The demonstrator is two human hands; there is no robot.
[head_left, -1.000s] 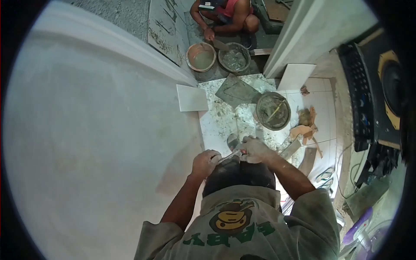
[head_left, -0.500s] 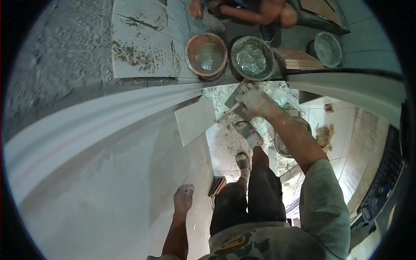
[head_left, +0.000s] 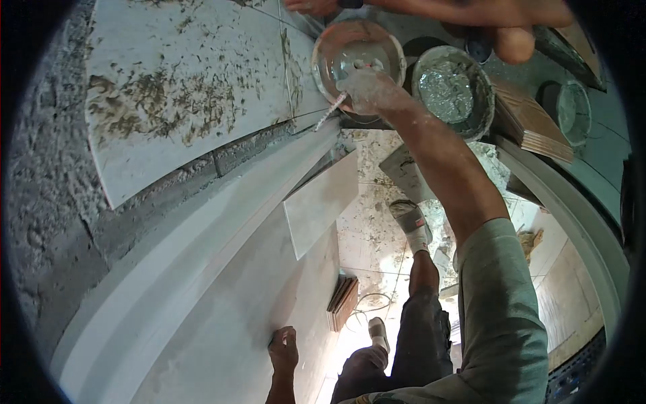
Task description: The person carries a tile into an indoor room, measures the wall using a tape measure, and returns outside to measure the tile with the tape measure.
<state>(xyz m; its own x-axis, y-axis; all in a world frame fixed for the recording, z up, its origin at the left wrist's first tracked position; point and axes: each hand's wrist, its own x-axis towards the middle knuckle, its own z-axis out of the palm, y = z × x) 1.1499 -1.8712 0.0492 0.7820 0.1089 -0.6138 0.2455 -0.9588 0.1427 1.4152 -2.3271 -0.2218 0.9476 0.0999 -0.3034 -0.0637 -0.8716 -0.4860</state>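
My right hand reaches over the near rim of an orange bucket of cloudy water. Its fingers are closed on a thin, pale, stick-like tool that slants down to the left. My left hand is low at the pale wall, with curled fingers; whether its palm holds anything is hidden. A bucket of wet grey mix stands just right of the orange one. Between my hands, a loose white tile leans at the wall.
A co-worker's forearm crosses the top, with a hand left of the orange bucket. Mortar-smeared tiles lie upper left. Stacked tiles stand right of the buckets. Door frames flank the passage; a tile stack is by the wall.
My right hand has moved forward from my body to the orange bucket, carrying the thin tool. My left hand has let go of it and dropped to the wall. The view has shifted forward.
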